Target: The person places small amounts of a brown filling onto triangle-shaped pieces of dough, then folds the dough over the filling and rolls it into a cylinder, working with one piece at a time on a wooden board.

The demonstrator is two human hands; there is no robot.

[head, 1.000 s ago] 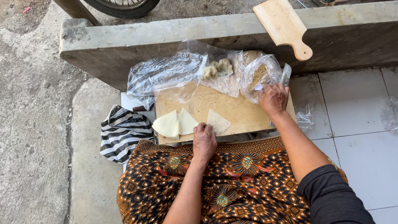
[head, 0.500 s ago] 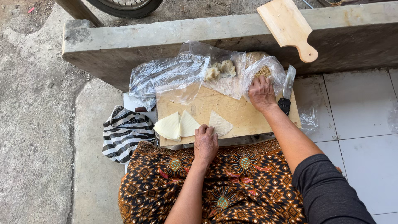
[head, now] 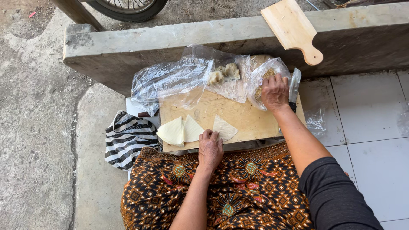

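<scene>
While the left hand (head: 210, 147) lies flat at the near edge of the board (head: 251, 121), fingers spread and pressing on the right wrapper (head: 223, 127), it grips nothing. That wrapper lies just right of two others overlapping at the near left (head: 179, 130). Farther right, the right hand (head: 275, 90) is curled, fingers down into the mouth of a clear bag of crumbs (head: 264, 79); whether it pinches any cannot be told.

Judgement: the step is taking filling from the bag. It would go best with the wrapper kept pinned flat, a small pinch lifted clear of the plastic, and the bag mouth left open.

Count, near to far: three wrappers; one board; one striped cloth (head: 128, 138) at the left; two lumps of dough (head: 224, 73) on plastic sheet (head: 170, 79); one crumb bag; one paddle board (head: 294, 29) on the concrete ledge (head: 170, 40); one wheel (head: 128, 6) beyond.
</scene>
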